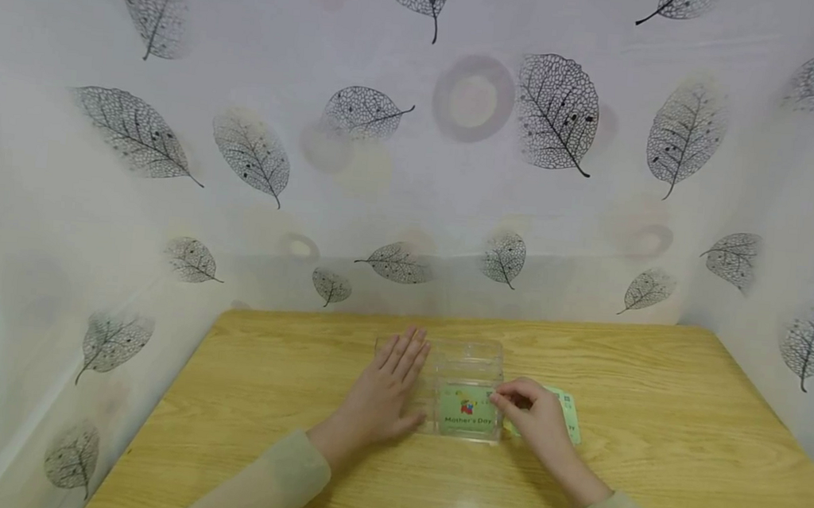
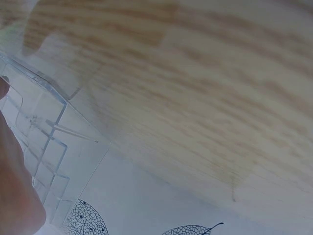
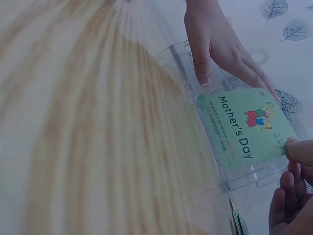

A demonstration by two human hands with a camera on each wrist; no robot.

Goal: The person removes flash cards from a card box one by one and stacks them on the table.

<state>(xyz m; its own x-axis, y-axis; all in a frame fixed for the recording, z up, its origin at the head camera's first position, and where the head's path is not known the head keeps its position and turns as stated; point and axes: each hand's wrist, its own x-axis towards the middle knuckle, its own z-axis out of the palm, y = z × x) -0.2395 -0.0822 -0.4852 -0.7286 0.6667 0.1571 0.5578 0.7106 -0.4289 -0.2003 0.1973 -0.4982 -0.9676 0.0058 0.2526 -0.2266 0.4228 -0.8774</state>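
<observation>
A green card [image 1: 464,420] printed "Mother's Day" with a small cartoon lies over the right front compartment of a clear plastic divided box [image 1: 470,363]. My right hand [image 1: 540,424] pinches the card's right edge between thumb and fingers, plainly seen in the right wrist view, where the card [image 3: 234,129] faces up. Across the box's left part rests my left hand [image 1: 381,399], fingers straight and pointing away, thumb by the front edge. In the left wrist view only a blurred bit of that hand [image 2: 17,191] shows beside the clear compartments.
More green cards [image 1: 569,418] lie on the table just right of the box, partly hidden behind my right hand. The wooden table [image 1: 283,372] meets a pale leaf-patterned sheet [image 1: 414,167] at its back and sides. A dark strap with a yellow part sits at the right wrist.
</observation>
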